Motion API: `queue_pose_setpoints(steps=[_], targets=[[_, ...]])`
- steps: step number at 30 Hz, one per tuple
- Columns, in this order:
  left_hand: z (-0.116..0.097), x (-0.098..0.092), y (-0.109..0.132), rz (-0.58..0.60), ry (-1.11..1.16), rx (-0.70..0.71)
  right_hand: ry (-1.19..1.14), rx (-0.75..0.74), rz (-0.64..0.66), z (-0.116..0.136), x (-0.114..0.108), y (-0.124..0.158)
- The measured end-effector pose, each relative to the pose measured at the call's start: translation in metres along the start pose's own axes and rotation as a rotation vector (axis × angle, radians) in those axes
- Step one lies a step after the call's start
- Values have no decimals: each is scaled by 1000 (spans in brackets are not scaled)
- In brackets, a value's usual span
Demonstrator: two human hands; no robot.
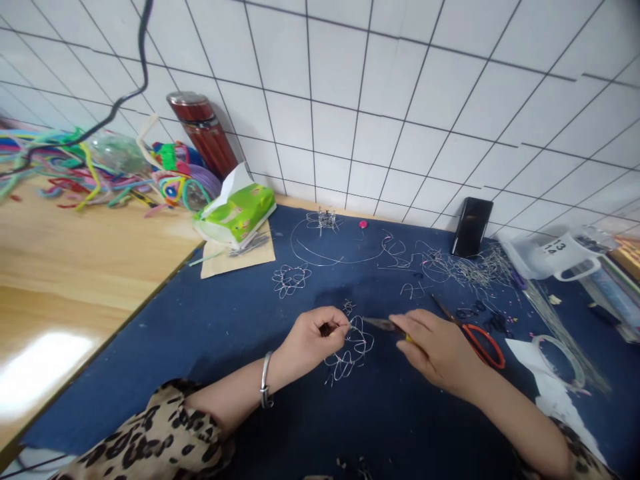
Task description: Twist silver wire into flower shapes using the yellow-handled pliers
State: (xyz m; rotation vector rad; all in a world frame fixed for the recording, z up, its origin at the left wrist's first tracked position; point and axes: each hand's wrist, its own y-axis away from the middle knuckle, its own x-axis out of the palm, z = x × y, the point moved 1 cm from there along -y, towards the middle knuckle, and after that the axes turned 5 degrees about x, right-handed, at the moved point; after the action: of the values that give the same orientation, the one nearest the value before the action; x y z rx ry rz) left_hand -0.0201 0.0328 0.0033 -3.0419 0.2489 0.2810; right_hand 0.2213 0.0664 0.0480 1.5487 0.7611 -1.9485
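Observation:
My left hand (313, 340) is closed in a pinch on a looped wire flower (350, 350) that rests on the blue mat (215, 320). My right hand (435, 347) is wrapped round a pair of pliers (383, 325) with a yellow handle; their tip points left at the wire flower. A silver bangle sits on my left wrist. A second finished wire flower (290, 279) lies farther back on the mat.
Orange-handled scissors (477, 337) lie just right of my right hand. A pile of wire pieces (470, 267), a black phone (471, 227), a clear jug (560, 257), a green tissue pack (237, 213), a red flask (203, 133) and coloured pipe cleaners (100, 173) stand around.

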Motion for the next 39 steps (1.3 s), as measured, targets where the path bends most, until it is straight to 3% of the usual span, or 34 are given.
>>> queue_pose_setpoints(steps=[6, 19, 39], targets=[[-4, 1, -2, -5, -47, 7, 136, -122, -3, 21, -14, -2], [-4, 0, -1, 11, -138, 110, 351, -127, -118, 24, -7, -8], [-5, 0, -2, 21, -98, 85, 305, -134, -137, 20, -4, -6]])
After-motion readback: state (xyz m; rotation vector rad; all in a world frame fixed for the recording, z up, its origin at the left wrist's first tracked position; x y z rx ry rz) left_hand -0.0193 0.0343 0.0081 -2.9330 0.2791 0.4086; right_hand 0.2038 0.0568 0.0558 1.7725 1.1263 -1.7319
